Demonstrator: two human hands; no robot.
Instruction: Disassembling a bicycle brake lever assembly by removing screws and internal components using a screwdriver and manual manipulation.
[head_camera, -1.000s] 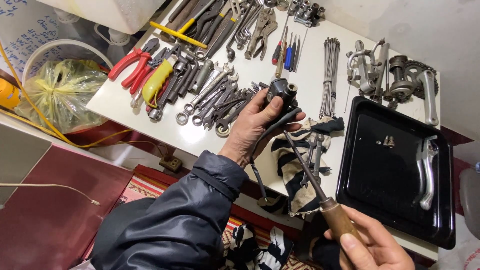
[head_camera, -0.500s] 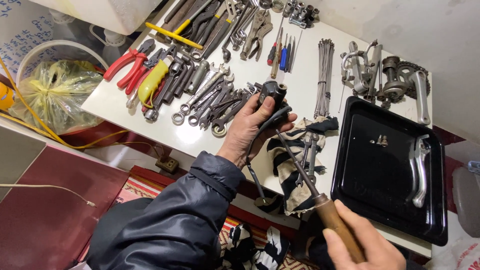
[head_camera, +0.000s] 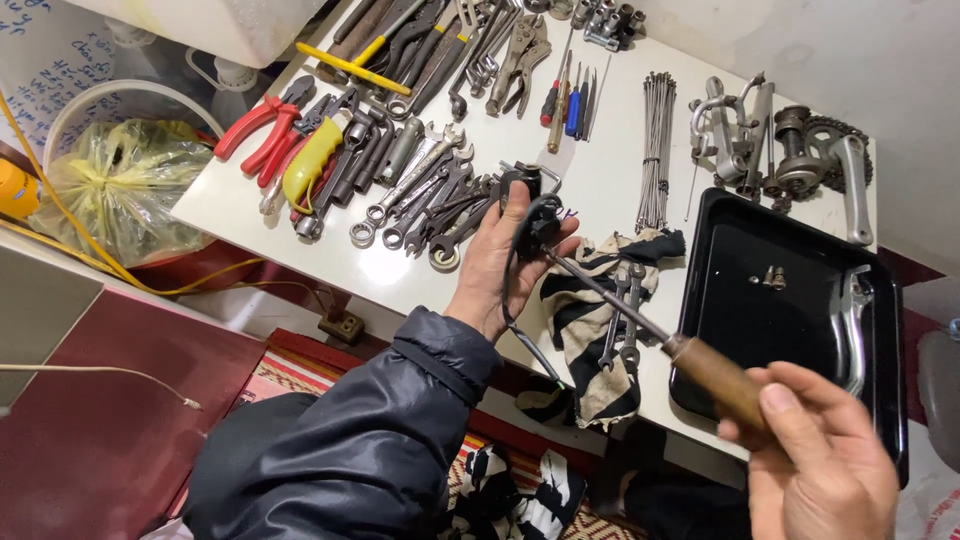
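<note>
My left hand (head_camera: 500, 262) grips a small black metal part (head_camera: 532, 212) with a black cable (head_camera: 517, 310) hanging from it, held just above the white table (head_camera: 600, 175). My right hand (head_camera: 820, 460) holds a long screwdriver (head_camera: 640, 318) by its brown wooden handle; the steel shaft runs up and left, and its tip meets the black part. A striped black-and-cream rag (head_camera: 590, 330) lies under the shaft, with two small wrenches (head_camera: 622, 320) on it.
Rows of wrenches (head_camera: 420, 195), red pliers (head_camera: 255, 130) and screwdrivers (head_camera: 570, 100) cover the table's left and back. A bundle of spokes (head_camera: 655, 150), a crank with chainring (head_camera: 825, 160) and a black tray (head_camera: 740, 340) holding a brake lever (head_camera: 855, 320) are on the right. A bagged white bucket (head_camera: 110, 170) stands at left.
Both hands have kept their grip. The screwdriver's shaft now lies flatter, with my right hand farther right, and the tip is set against the black part.
</note>
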